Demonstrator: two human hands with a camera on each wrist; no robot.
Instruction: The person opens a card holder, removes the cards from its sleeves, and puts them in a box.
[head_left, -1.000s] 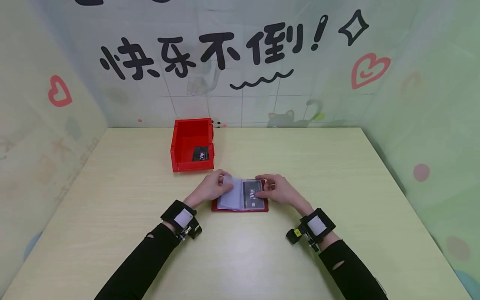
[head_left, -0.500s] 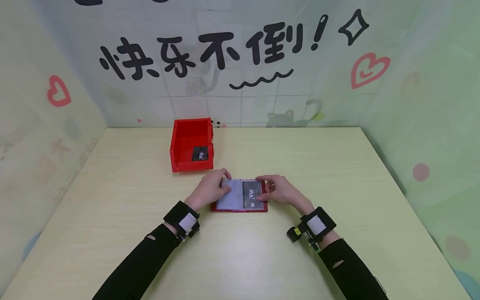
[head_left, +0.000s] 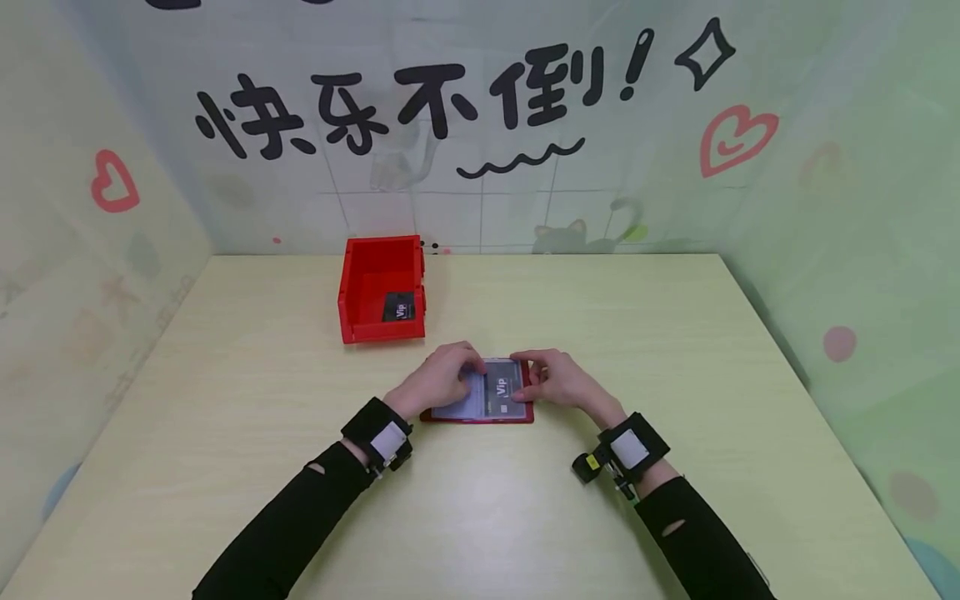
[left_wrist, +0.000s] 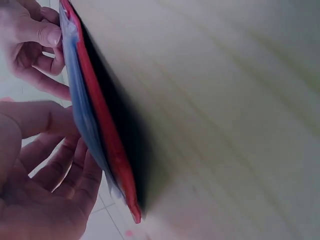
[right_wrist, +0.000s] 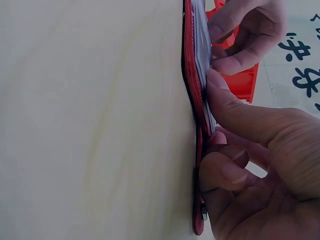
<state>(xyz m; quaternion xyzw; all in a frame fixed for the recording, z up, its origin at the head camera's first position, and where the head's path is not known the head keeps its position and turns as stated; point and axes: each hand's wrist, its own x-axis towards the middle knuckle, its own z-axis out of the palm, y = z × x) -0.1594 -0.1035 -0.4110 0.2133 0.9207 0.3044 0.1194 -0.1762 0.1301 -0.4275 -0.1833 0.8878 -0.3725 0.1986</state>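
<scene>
An open red card holder (head_left: 476, 408) with clear plastic sleeves lies on the table in the head view. A dark "Vip" card (head_left: 498, 393) shows in its right-hand sleeve. My left hand (head_left: 444, 377) lies over the left page, its fingers bent and touching the sleeves near the middle fold. With thumb and fingers, my right hand (head_left: 558, 379) holds the holder's right side. In the right wrist view the right thumb (right_wrist: 227, 102) presses the stacked sleeves. Part of the left page is hidden under my left hand.
A red plastic bin (head_left: 382, 332) stands behind and left of the holder. Inside it lies another dark "Vip" card (head_left: 399, 307). The wooden table (head_left: 637, 308) meets printed cloth walls at the back and sides.
My left hand has moved right, from the left page's upper edge toward the middle fold. The lifted sleeve now lies flatter. My right hand has stayed in nearly the same place.
</scene>
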